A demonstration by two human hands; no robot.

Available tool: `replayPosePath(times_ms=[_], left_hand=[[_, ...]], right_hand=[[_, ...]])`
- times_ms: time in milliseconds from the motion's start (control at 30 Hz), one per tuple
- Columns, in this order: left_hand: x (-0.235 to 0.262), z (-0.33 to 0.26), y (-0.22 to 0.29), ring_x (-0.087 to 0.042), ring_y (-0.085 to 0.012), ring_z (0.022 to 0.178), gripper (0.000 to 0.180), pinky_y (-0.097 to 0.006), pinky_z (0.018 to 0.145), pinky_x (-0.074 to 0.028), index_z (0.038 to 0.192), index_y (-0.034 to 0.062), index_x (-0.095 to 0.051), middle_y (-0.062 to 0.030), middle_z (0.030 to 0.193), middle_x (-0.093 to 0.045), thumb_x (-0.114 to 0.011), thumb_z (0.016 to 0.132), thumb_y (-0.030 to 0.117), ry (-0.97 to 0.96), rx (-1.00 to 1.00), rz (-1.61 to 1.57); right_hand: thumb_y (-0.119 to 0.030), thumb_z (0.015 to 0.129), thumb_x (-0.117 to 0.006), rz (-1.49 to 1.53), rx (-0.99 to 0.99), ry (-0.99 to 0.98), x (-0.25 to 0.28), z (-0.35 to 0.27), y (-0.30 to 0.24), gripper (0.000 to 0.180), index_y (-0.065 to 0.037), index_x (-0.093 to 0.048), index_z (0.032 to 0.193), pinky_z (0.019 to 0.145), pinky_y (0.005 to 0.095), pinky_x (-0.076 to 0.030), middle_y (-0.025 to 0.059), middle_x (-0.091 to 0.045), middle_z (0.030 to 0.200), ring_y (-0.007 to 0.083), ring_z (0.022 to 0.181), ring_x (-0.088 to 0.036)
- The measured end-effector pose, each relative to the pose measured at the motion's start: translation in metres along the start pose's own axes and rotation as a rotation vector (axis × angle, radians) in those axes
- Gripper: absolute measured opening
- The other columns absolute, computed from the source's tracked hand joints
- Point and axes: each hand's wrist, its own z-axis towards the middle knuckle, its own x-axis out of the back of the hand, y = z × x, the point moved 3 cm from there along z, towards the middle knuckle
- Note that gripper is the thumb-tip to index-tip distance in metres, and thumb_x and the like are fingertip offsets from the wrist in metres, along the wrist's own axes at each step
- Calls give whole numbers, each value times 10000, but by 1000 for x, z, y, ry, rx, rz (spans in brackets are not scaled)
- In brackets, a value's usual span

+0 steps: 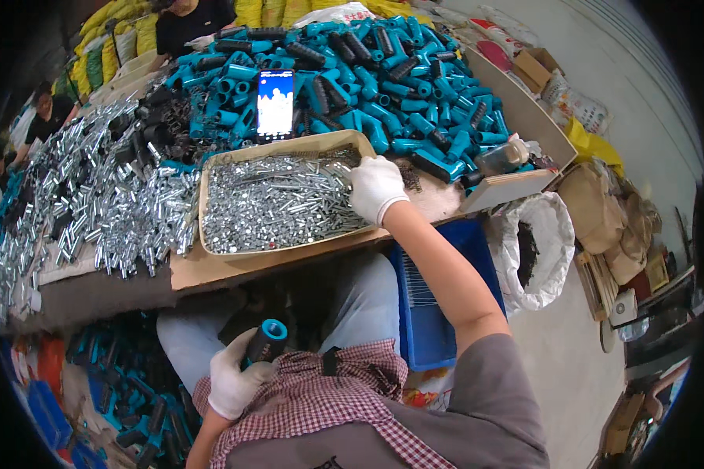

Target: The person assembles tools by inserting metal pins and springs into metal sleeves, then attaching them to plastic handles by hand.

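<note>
My left hand [236, 375], in a white glove, is wrapped round a black and teal plastic tool handle [270, 338] held low over my lap, its round teal end facing up. My right hand [377, 186], also gloved in white, lies at the right end of a cream tray [204, 205]. Its fingers are bent down at the rim, and whatever they grip is hidden. Small shiny metal pins [281, 199] fill most of the tray. Dark coil springs [332, 156] lie along the tray's far right side, close to my right fingertips.
Teal and black tool handles [391, 94] are heaped behind the tray. A phone [275, 105] stands upright against them. Loose metal sleeves [117, 187] cover the table's left. A blue crate [430, 332] and a white sack [551, 273] stand at right. Two people work across the table.
</note>
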Motion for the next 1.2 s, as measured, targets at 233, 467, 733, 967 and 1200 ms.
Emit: replayPosePath(times_ms=[233, 467, 733, 967, 1200], left_hand=[[8, 6, 8, -615, -105, 634, 497, -249, 603, -497, 1194, -84, -608, -85, 775, -673, -651, 735, 100, 93, -25, -121], [6, 23, 33, -685, -204, 785, 521, -322, 746, -537, 1162, -56, -633, -161, 862, -694, -711, 681, 128, 28, -179, 286], [-5, 30, 24, -714, -276, 841, 568, -334, 790, -542, 1153, -35, -644, -203, 917, -693, -802, 653, 181, 85, -191, 323], [-10, 39, 42, -616, -162, 715, 507, -292, 713, -510, 1092, -29, -653, -104, 783, -646, -705, 605, 99, 158, -332, 336], [9, 26, 36, -667, -173, 736, 566, -293, 714, -522, 1152, -28, -646, -123, 829, -693, -707, 601, 86, 199, -197, 266]], right_hand=[[-156, 832, -663, 1091, -19, 323, 54, -48, -25, 223, -28, -652, 1015, 832, 435, -531, 205, -679, 927, 372, 926, -669], [-129, 857, -664, 1267, 640, 141, 64, -112, -98, 114, -67, -665, 954, 758, 407, -527, 125, -660, 877, 323, 838, -652], [-223, 911, -632, 1036, 532, 183, 59, -123, -109, 185, -86, -642, 1034, 600, 423, -512, 127, -644, 742, 329, 694, -656], [-250, 912, -634, 879, 774, -294, 18, -24, -16, 416, -37, -594, 1267, 928, 355, -492, 137, -662, 1184, 224, 1066, -634], [-224, 845, -591, 172, -550, -33, -33, 76, 193, 558, -104, -505, 1384, 981, 467, -501, 225, -643, 1239, 396, 1147, -622]])
